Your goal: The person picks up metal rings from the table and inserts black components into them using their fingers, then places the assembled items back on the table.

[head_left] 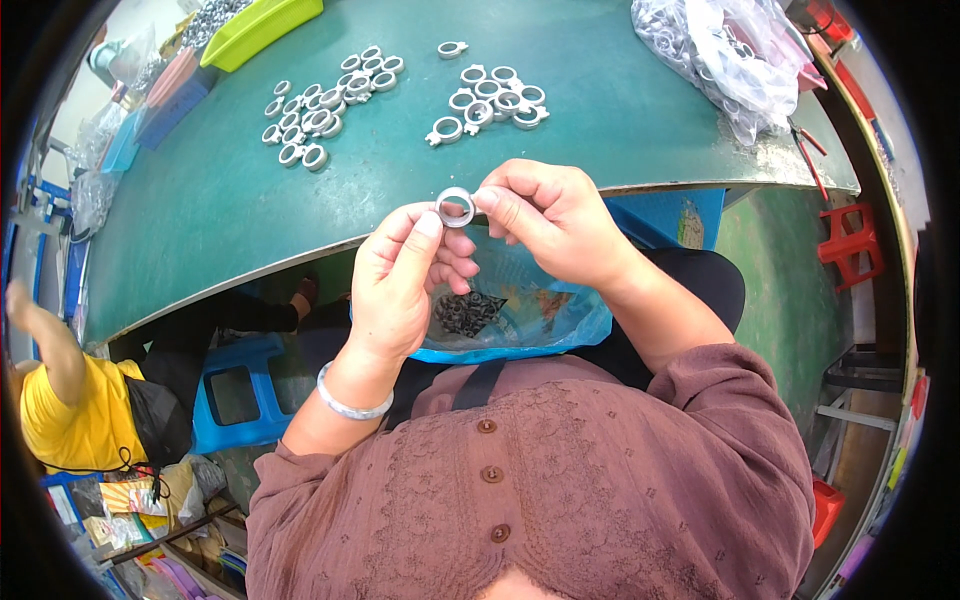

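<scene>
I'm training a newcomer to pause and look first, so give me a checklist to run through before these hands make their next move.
1. Left hand holding the silver ring: ok, thumb and fingers grip it.
2. Right hand on the ring: ok, at its right side.
3. Blue plastic bag open below the hands: ok, small dark parts lie inside.
4. Every ring on the table grouped: not ok, one lone ring lies apart.
5. Held ring free of flaws: cannot tell, too small to judge.
</scene>
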Demonstrator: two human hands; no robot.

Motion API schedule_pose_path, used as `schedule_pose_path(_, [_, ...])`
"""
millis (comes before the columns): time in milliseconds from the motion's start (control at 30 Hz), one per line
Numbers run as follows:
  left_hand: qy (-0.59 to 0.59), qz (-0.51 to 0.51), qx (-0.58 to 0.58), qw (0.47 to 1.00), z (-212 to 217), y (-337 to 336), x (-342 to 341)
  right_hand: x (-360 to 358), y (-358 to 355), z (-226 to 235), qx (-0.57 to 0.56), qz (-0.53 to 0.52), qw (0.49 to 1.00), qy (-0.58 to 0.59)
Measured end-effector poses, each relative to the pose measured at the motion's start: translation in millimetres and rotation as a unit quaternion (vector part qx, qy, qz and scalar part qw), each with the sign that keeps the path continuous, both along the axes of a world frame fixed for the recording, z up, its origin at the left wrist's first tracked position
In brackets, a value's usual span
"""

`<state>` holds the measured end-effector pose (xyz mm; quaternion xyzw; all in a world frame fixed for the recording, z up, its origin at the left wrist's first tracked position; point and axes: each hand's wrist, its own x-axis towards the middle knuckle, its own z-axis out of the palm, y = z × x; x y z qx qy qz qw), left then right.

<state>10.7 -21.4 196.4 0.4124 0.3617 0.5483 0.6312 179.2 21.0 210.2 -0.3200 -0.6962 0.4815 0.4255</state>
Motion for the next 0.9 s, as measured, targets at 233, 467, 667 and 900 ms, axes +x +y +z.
schedule_pose_path(233, [0.021, 0.016, 0.015, 1.0, 2.6, 1.0, 0.0, 3.0, 5.7, -2.9, -0.013, 0.02, 1.0, 0.013])
schedule_pose_path(467, [-0.002, -0.033, 0.032, 0.999, 3.0, 1.1, -0.7, 6.3, 8.7, -0.8, -0.075, 0.071, 0.993, 0.051])
schedule_pose_path(667, [-0.031, -0.028, 0.033, 0.999, 2.9, -0.3, 2.8, 4.4, 8.9, -1.8, -0.134, 0.097, 0.981, 0.098])
schedule_pose_path(900, [-0.041, -0.026, 0.032, 0.998, 2.4, -0.4, 4.0, 6.1, 8.4, -0.7, -0.144, 0.104, 0.979, 0.1])
